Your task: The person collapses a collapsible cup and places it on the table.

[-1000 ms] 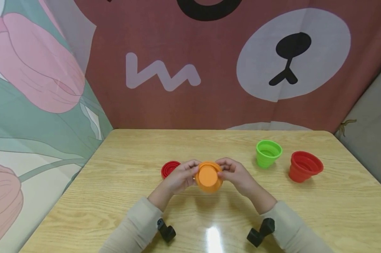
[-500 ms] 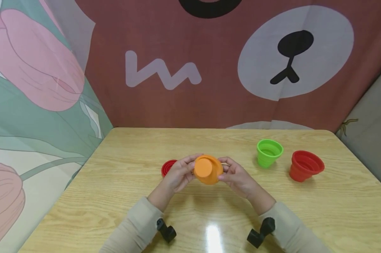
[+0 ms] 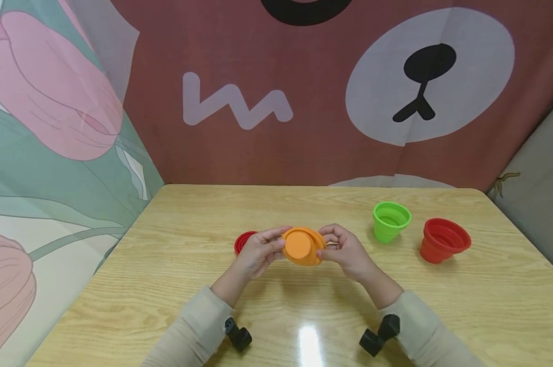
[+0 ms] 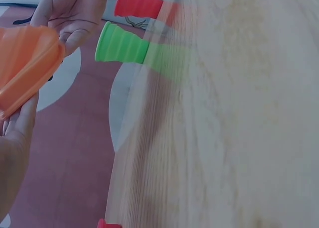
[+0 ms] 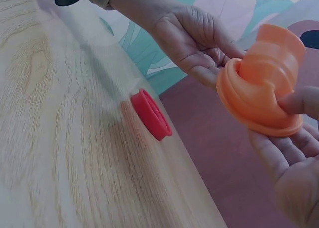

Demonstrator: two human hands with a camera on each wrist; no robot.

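An orange collapsible cup is held up above the table between both hands, its round base facing the head camera. My left hand pinches its left rim; my right hand grips the right side, thumb pressing on the wall. In the right wrist view the cup is partly folded, with its wall buckled unevenly near the rim. Behind my left hand lies a flattened red collapsible cup, partly hidden in the head view and seen whole as a red disc in the right wrist view.
A green collapsible cup and a larger red collapsible cup stand expanded at the right of the wooden table. A printed cloth hangs behind the table's far edge.
Both hands have lifted the orange cup slightly and tilted it. Its base has shifted left against the rim, and the right side of its wall is pushed in more.
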